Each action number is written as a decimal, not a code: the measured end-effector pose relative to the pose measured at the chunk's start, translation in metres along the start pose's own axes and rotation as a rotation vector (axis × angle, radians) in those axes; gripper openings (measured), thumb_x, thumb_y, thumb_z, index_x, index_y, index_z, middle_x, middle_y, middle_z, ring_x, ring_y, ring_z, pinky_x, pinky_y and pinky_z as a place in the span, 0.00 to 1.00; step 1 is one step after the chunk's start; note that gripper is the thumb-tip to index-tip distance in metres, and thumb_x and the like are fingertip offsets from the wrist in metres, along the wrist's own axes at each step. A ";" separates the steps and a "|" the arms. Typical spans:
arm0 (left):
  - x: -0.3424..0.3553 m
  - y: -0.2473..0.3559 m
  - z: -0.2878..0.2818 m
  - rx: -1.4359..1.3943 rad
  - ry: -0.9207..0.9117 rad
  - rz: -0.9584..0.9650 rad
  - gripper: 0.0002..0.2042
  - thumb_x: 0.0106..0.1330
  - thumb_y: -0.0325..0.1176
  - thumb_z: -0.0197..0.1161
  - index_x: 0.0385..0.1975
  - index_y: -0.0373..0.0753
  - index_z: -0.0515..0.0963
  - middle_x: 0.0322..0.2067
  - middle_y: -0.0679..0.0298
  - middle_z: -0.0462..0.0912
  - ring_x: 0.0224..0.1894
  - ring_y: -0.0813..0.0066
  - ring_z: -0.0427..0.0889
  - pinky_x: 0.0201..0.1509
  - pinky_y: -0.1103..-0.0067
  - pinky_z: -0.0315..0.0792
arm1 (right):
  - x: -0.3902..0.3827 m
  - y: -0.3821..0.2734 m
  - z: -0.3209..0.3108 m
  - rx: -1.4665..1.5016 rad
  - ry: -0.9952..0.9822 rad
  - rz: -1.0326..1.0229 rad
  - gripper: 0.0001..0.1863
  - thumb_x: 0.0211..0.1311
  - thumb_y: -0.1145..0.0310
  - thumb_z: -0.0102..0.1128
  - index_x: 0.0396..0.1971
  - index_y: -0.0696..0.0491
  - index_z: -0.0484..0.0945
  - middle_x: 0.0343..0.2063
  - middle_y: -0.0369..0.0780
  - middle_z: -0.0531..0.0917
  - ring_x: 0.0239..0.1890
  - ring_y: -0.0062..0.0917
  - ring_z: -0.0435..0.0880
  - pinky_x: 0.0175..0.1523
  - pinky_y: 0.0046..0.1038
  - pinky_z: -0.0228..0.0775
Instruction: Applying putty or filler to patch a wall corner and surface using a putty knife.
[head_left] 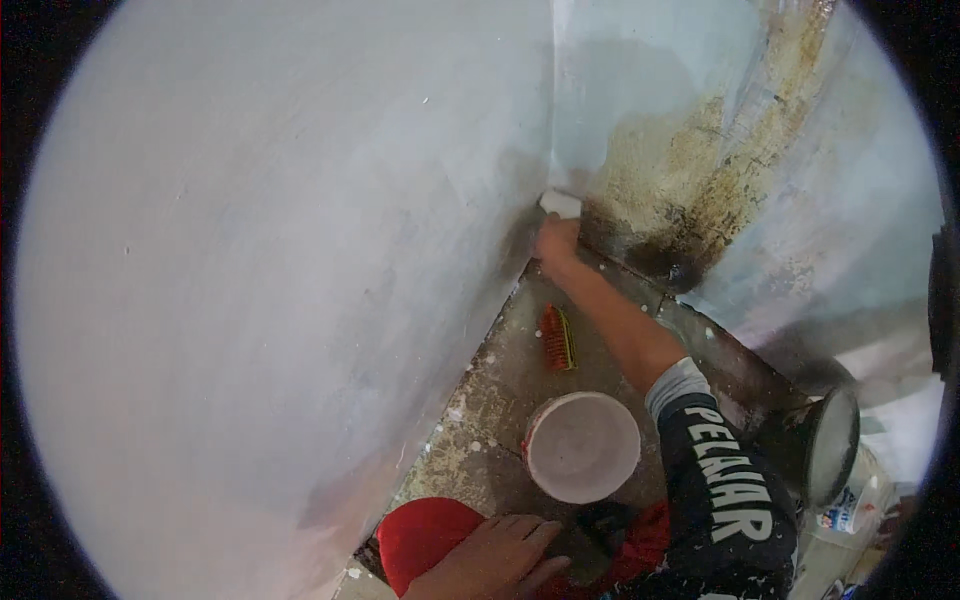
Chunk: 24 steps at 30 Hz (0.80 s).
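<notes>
My right hand (556, 240) reaches far forward into the corner where two walls meet, low above the floor. Its fingers are closed round a small white block (562, 204), held against the corner; the exact kind I cannot make out. Lying flat on my red-clothed knee (425, 532), my left hand (495, 555) has its fingers stretched out and holds nothing. On the floor below my right forearm rests a scrub brush (558, 338) with orange bristles and a yellow edge. A round pale bucket (583, 447) stands nearer to me, between my arms.
The pale left wall (280, 250) runs close beside my reach. Brown and black stains (690, 200) mark the right wall. A dark bucket (830, 450) with a grey round top stands at the right, and a white container (850, 510) lies near it. The floor (460, 430) is spotted with white.
</notes>
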<state>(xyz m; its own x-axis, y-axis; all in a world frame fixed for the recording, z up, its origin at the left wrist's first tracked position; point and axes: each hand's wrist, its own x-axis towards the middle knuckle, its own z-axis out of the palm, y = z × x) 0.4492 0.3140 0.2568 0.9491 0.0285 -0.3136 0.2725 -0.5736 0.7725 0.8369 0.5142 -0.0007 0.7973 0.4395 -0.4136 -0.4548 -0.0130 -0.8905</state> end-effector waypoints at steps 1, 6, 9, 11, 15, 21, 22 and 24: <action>0.003 0.001 0.000 -0.001 -0.012 0.015 0.23 0.70 0.43 0.55 0.54 0.28 0.72 0.48 0.45 0.77 0.51 0.49 0.75 0.56 0.63 0.69 | 0.002 -0.003 -0.002 -0.174 0.164 -0.291 0.10 0.68 0.66 0.45 0.36 0.58 0.68 0.28 0.42 0.71 0.27 0.31 0.71 0.32 0.38 0.65; -0.003 0.001 -0.001 -0.003 -0.030 -0.051 0.23 0.70 0.43 0.55 0.54 0.27 0.71 0.48 0.45 0.77 0.51 0.48 0.75 0.57 0.63 0.69 | -0.051 0.005 0.018 -0.386 0.141 -0.639 0.16 0.69 0.62 0.48 0.44 0.61 0.69 0.39 0.52 0.76 0.41 0.46 0.77 0.47 0.43 0.68; -0.001 0.004 0.001 0.033 -0.025 -0.032 0.23 0.70 0.43 0.55 0.54 0.27 0.71 0.48 0.45 0.77 0.51 0.48 0.75 0.57 0.63 0.69 | -0.030 0.018 0.004 -0.308 0.092 -0.665 0.18 0.69 0.62 0.48 0.46 0.62 0.69 0.40 0.54 0.75 0.45 0.50 0.75 0.52 0.47 0.64; 0.005 0.005 0.003 0.059 -0.023 0.011 0.23 0.70 0.43 0.55 0.54 0.27 0.71 0.48 0.45 0.77 0.51 0.49 0.75 0.56 0.63 0.69 | 0.008 0.034 -0.014 -0.100 0.095 -0.470 0.17 0.70 0.61 0.46 0.45 0.61 0.68 0.37 0.53 0.74 0.43 0.49 0.75 0.51 0.45 0.66; 0.002 0.011 0.002 0.013 -0.032 -0.042 0.23 0.69 0.43 0.55 0.54 0.28 0.71 0.48 0.44 0.77 0.51 0.48 0.75 0.57 0.63 0.69 | 0.015 0.048 -0.009 -0.088 0.024 -0.283 0.19 0.71 0.57 0.44 0.43 0.60 0.68 0.35 0.50 0.73 0.39 0.47 0.74 0.47 0.45 0.68; -0.006 0.018 0.010 0.009 0.004 -0.090 0.24 0.69 0.43 0.55 0.54 0.28 0.71 0.48 0.44 0.77 0.51 0.48 0.75 0.57 0.63 0.69 | -0.016 0.038 0.005 0.313 -0.041 0.091 0.14 0.69 0.53 0.42 0.36 0.49 0.65 0.23 0.36 0.67 0.17 0.23 0.66 0.16 0.28 0.55; -0.007 0.021 0.011 -0.015 0.007 -0.117 0.24 0.69 0.43 0.55 0.54 0.28 0.71 0.48 0.44 0.77 0.51 0.48 0.75 0.56 0.63 0.69 | -0.015 0.036 -0.003 0.310 0.004 0.191 0.15 0.68 0.52 0.44 0.40 0.49 0.67 0.26 0.37 0.69 0.24 0.27 0.69 0.22 0.33 0.61; -0.006 0.023 0.013 0.014 -0.037 -0.103 0.24 0.70 0.43 0.55 0.54 0.27 0.71 0.48 0.43 0.77 0.51 0.48 0.75 0.57 0.63 0.69 | -0.006 0.031 -0.024 0.314 0.046 0.279 0.16 0.67 0.51 0.45 0.43 0.48 0.70 0.29 0.38 0.72 0.30 0.30 0.72 0.28 0.38 0.67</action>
<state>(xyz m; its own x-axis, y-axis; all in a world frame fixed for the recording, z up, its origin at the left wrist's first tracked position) 0.4474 0.2901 0.2688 0.9097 0.0578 -0.4111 0.3657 -0.5804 0.7276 0.8276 0.4901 -0.0301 0.6404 0.4172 -0.6448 -0.7487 0.1519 -0.6453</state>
